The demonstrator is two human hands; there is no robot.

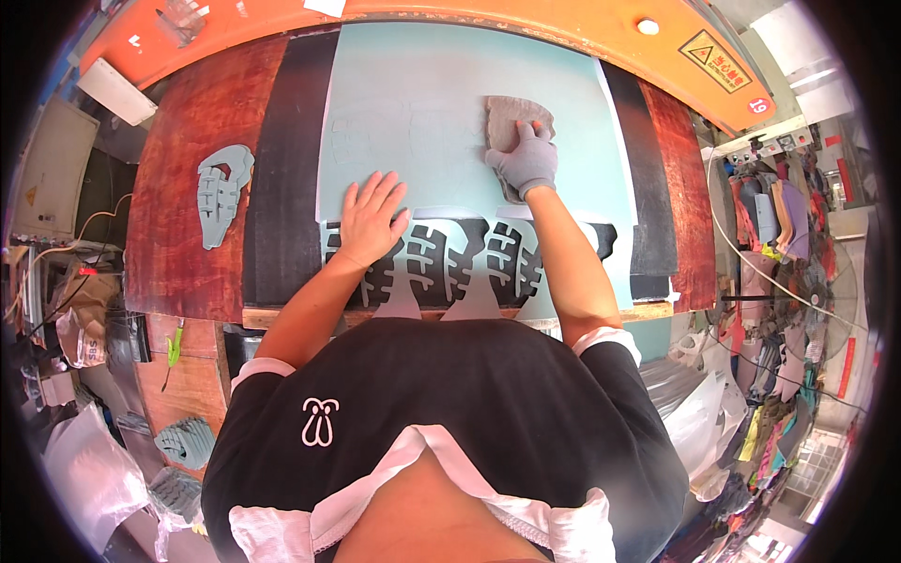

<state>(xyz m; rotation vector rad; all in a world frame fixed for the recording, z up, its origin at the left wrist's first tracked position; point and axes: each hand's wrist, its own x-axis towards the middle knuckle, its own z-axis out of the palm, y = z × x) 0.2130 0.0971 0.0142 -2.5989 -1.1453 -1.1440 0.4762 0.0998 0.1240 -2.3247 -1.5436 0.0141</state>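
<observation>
A pale blue-green sheet (422,84) lies over a black mat, with cut-out openings along its near edge. My left hand (374,218), bare, rests flat on the sheet just behind those openings, its fingers spread. In a grey glove, my right hand (527,161) grips a grey-brown cutting die (507,113) with a rough top and a curved outline. That die sits on the sheet, right of the middle; its underside is hidden. Faint outlines mark the sheet to its left. Several stacked blue-green cut pieces (221,197) lie on the left of the red-brown board.
An orange machine beam (563,23) spans the far side. Red-brown boards (155,225) flank the black mat (282,178). Green-handled snips (175,345) and bundled cut pieces (186,443) are at lower left. Hanging coloured material (784,216) and a fan stand at right.
</observation>
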